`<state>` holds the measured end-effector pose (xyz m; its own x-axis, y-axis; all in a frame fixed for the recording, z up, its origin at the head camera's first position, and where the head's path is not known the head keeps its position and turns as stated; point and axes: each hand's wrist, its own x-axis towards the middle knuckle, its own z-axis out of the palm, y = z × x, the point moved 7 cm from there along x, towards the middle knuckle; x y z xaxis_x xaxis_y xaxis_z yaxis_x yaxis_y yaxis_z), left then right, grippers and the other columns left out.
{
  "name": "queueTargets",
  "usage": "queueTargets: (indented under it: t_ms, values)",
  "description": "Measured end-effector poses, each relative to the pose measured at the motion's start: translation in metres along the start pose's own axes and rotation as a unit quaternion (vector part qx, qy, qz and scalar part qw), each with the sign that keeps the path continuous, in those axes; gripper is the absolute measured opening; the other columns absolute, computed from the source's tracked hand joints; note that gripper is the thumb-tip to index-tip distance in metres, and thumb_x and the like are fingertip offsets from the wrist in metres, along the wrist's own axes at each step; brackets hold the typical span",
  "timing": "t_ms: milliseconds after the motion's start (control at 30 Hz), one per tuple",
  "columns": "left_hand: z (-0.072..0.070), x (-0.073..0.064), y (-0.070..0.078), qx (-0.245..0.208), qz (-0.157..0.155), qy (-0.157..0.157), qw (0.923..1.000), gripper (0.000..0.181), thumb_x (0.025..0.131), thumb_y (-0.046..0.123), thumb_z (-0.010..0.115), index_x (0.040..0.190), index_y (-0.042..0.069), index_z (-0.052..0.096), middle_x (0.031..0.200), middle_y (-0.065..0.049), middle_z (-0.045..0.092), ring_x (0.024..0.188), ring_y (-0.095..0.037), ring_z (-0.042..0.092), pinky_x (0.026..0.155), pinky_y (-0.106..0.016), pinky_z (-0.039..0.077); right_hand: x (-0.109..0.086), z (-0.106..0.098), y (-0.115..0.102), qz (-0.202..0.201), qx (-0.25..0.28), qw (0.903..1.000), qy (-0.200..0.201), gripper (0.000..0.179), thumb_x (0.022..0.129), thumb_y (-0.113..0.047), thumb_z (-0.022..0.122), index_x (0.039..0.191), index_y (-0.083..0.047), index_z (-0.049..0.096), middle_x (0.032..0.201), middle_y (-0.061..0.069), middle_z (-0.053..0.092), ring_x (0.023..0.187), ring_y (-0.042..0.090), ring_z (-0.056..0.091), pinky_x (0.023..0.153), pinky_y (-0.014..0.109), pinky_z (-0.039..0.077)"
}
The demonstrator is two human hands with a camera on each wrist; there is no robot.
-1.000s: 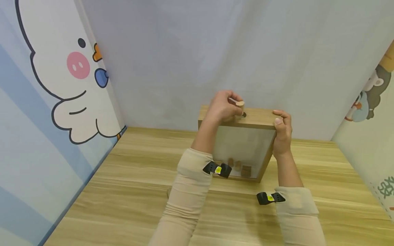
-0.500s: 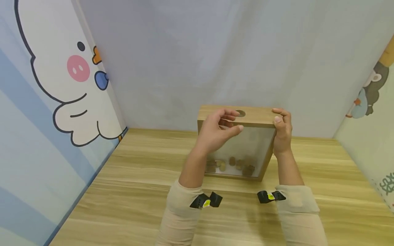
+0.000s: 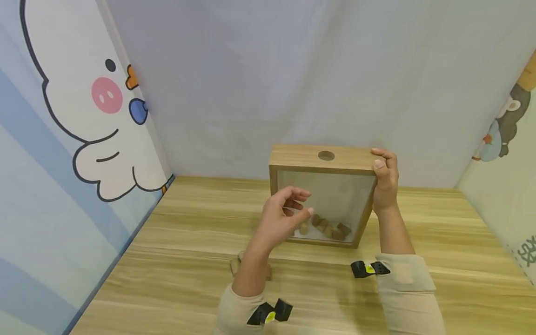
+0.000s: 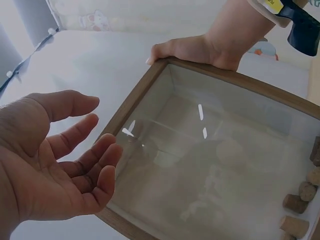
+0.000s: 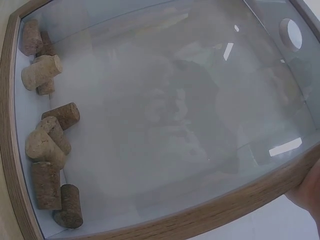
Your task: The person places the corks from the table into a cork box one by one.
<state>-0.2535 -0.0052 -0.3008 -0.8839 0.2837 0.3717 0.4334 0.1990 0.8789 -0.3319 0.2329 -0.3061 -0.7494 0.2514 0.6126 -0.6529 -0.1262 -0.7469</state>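
Observation:
A shallow wooden box with a clear front pane stands upright on the table, a round hole in its top. Several corks lie along its bottom, light and dark brown, as the right wrist view shows. My right hand grips the box's top right corner, thumb in front. In front of the pane's left part hovers my left hand, fingers loosely bent and thumb apart, holding nothing. It hides some of the corks inside. In the left wrist view the same hand is beside the frame.
On the table, a few loose corks lie partly hidden behind my left wrist. A grey curtain hangs behind the box. Printed side panels border the table left and right.
A second ago my left hand pinched a cork at the top hole. The cork has left the fingers, and that hand has moved down and towards me. My right hand keeps its grip.

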Motion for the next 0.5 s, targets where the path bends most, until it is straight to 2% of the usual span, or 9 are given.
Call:
queueTargets:
  t_ms: [267,333,500]
  values:
    - [-0.004,-0.024,-0.024,0.008,-0.022,-0.003,0.9997,0.024,0.085,0.012,0.067,0.109,0.008,0.062,0.102,-0.003,0.058,0.089,-0.019,0.054,0.076,-0.034,0.046,0.0,0.002,-0.001,0.004,0.0,0.9999,-0.009,0.028,0.086,-0.026,0.044,0.11,-0.017,0.055,0.12,0.005,0.039,0.103,0.02,0.03,0.087,0.034,0.018]
    - [-0.004,-0.029,-0.031,0.016,-0.023,-0.01,0.9996,0.025,0.085,0.011,0.067,0.109,0.007,0.062,0.101,-0.003,0.059,0.089,-0.019,0.055,0.075,-0.034,0.046,0.0,0.002,-0.002,0.004,-0.002,0.9999,-0.01,0.029,0.085,-0.026,0.043,0.111,-0.017,0.054,0.121,0.005,0.039,0.103,0.02,0.03,0.087,0.035,0.018]
    - [-0.005,-0.044,-0.053,0.029,-0.052,-0.04,0.9974,0.027,0.084,0.01,0.068,0.11,0.006,0.062,0.103,-0.003,0.06,0.093,-0.024,0.055,0.076,-0.039,0.044,0.0,0.001,0.0,0.008,-0.002,0.9999,-0.008,0.029,0.085,-0.027,0.044,0.11,-0.017,0.054,0.12,0.006,0.039,0.103,0.02,0.032,0.087,0.036,0.02]
